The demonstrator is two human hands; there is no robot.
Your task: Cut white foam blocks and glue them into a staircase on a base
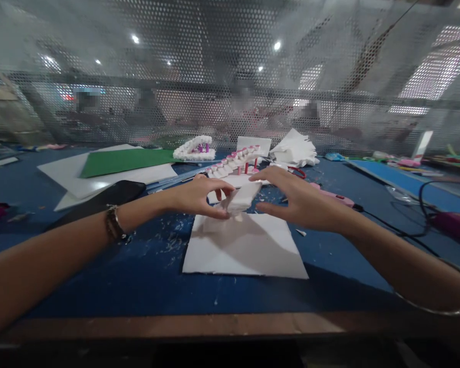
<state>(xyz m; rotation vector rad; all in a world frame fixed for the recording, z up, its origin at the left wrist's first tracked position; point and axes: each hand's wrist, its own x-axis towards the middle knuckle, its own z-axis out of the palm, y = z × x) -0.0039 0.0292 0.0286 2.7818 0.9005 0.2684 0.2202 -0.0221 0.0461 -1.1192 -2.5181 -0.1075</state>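
My left hand (199, 197) pinches one end of a small white foam piece (240, 198), thumb below and fingers curled over it. My right hand (295, 197) reaches in from the right, its index finger lying on the piece's far end and its thumb stretched out beneath. The piece hovers just above a white sheet (245, 248) lying flat on the blue table (111, 266). Right behind my hands stands a curved white foam model with pink posts (235, 161), and a second similar model (194, 148) sits further back.
A black phone (107, 197) lies left of my wrist beside a green sheet (126, 159) on white boards. A pink tool with a black cord (335, 195) lies to the right, a stack of white foam scraps (295, 148) behind. Perforated mesh screen (230, 76) closes the far side.
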